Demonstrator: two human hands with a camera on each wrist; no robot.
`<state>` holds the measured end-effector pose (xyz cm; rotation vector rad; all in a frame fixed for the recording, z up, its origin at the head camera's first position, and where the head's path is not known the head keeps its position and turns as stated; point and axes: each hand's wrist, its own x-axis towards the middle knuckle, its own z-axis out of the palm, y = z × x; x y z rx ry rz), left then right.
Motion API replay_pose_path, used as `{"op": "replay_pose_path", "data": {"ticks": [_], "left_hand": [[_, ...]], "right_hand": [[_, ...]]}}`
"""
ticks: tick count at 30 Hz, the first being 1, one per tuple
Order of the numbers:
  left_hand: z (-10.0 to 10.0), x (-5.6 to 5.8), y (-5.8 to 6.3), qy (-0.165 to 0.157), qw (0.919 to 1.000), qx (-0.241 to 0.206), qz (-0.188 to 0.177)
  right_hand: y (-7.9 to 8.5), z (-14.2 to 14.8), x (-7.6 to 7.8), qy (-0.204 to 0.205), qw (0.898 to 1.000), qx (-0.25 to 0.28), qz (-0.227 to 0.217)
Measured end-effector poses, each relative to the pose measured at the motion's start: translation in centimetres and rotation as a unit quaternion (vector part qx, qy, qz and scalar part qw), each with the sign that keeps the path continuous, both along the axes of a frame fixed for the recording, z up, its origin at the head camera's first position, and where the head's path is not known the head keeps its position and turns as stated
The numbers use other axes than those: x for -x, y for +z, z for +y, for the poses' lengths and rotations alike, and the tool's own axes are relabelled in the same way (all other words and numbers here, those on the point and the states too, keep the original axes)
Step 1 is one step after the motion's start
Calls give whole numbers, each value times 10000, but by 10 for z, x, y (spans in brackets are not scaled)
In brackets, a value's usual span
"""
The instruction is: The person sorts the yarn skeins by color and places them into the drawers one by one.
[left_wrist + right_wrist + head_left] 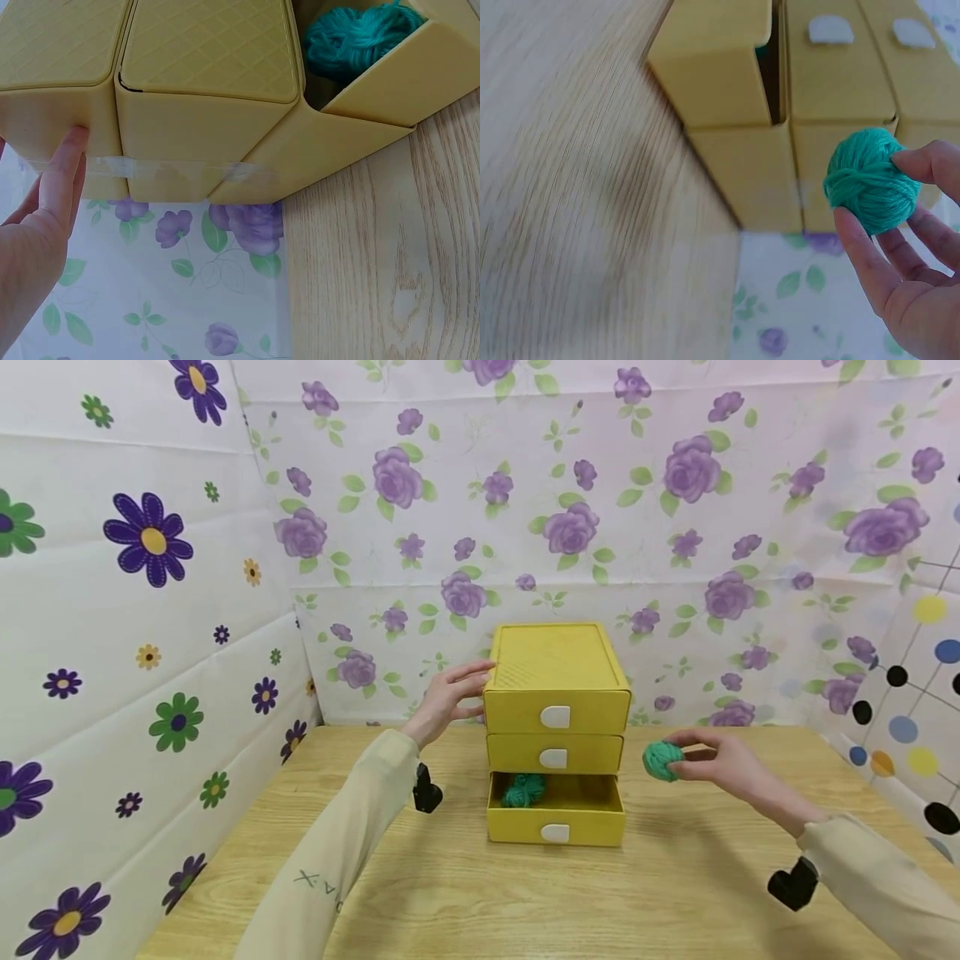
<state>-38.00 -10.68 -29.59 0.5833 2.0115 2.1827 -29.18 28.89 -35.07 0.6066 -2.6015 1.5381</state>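
Note:
A yellow three-drawer box (555, 712) stands on the table, its bottom drawer (525, 827) pulled out. Inside that drawer, toward its left side, lies green yarn (523, 790), which the left wrist view shows as a teal ball. My left hand (450, 697) rests against the box's upper left side, its fingertips touching the wall with the fingers fairly straight. To the right of the box, above the table, my right hand (716, 764) pinches a green ball of yarn (873, 181) between thumb and fingers.
The wooden table (450, 902) extends in front of the box and to both sides. Behind it hangs a flowered cloth (465, 527), with patterned sheets at left and right. White handles (555, 717) mark the drawer fronts. Clear tape (240, 171) runs along the box's side.

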Motion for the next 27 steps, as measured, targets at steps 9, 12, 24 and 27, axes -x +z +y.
{"op": "replay_pose_path", "data": {"ticks": [9, 12, 24, 27], "left_hand": [[0, 0, 1, -20, 10000, -1, -24], [0, 0, 1, -14, 10000, -1, -29], [0, 1, 1, -9, 10000, 60, -7], [0, 1, 1, 12, 10000, 70, -5]], "right_hand": [[15, -29, -8, 356, 9993, 14, -59], [15, -39, -8, 421, 9991, 16, -16], [11, -74, -10, 427, 9989, -155, 95], [9, -79, -10, 363, 9992, -150, 34]]}}
